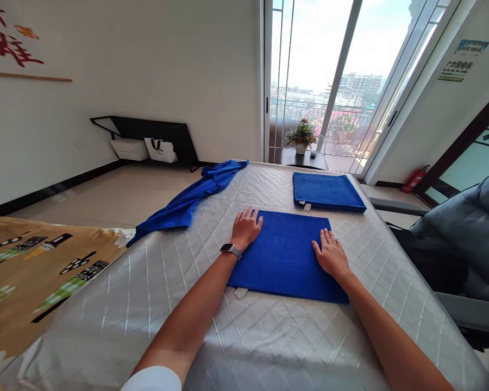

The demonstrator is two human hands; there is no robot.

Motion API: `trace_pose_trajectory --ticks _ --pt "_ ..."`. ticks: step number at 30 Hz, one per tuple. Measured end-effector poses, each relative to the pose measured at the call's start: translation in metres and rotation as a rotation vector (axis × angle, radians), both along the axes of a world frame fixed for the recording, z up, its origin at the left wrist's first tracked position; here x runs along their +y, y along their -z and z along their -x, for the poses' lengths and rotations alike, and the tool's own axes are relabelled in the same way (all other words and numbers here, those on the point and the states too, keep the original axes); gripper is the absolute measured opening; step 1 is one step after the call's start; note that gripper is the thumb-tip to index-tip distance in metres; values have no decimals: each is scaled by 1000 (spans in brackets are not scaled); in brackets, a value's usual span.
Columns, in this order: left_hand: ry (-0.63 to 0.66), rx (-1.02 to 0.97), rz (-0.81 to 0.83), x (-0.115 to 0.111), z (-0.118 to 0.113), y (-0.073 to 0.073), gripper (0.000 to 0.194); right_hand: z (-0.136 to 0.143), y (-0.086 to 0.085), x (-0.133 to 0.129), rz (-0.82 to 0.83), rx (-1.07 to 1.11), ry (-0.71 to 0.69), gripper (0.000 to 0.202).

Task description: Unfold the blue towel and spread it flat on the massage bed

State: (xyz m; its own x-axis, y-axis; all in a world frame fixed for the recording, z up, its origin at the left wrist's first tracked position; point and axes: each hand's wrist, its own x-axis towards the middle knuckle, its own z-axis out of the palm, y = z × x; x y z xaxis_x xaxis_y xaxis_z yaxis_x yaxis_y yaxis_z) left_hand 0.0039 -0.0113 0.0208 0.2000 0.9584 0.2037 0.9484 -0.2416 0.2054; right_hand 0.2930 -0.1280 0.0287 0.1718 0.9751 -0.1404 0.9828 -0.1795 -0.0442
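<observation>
Blue folded cloth [287, 255] lies flat on a silver quilted cover [285, 336]; likely soft, light and floppy, best held by opposite edges, where left hand [245, 229] and right hand [332, 255] rest open, palms down.

- Two folded blue towels [287, 255] [326, 191], lying on the silver quilted cover [264, 345].
- Two white tags [240, 292] [307, 207], one at each folded towel's edge, above the cover.
- One loose blue cloth [201, 190], along the cover's left edge.
- Two hands, one left hand [245, 229] and one right hand [331, 252], over the cover.
- One wristwatch [230, 248], above the cover.
- One potted plant [302, 136], beyond the cover's far edge.
- One red fire extinguisher [415, 179], beyond the cover's far right.
</observation>
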Motion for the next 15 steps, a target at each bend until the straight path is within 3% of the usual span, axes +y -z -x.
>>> trace_pose_trajectory --ticks 3,6,10,12,15 --pt "39 -31 -85 -16 -16 -17 45 2 3 -1 -13 15 -2 71" --pt "251 -69 -92 -49 -55 -26 41 1 3 0 -15 23 -1 72" --pt "586 -80 -87 -97 -112 -14 50 -2 3 0 2 10 -33 70" --pt "622 -65 -41 -108 -126 -5 57 -3 3 0 9 4 -49 68" --pt "568 -38 59 -108 -126 2 69 -2 2 -1 0 15 -42 69"
